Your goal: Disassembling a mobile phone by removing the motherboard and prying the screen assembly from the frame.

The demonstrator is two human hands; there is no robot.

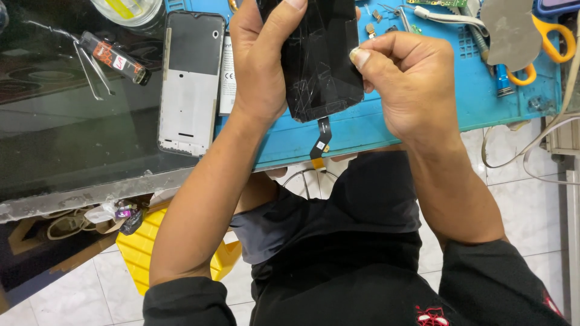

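Head view looks down on a cracked black phone screen [317, 60] held above the blue work mat [374, 130], near the mat's front edge. A thin flex ribbon [322, 137] hangs from the screen's lower end over that edge. The left hand [263, 60] grasps the screen along its left side, thumb laid across the glass. The right hand [405, 81] is clenched, thumb and forefinger pinching at the screen's right edge. Just left of the left hand, a phone frame [188, 84] lies on the dark glass desk [66, 139], overlapping the mat's left edge. Farther left rests a small tube [115, 57]. Yellow-handled scissors [547, 51] lie near the mat's far right corner.
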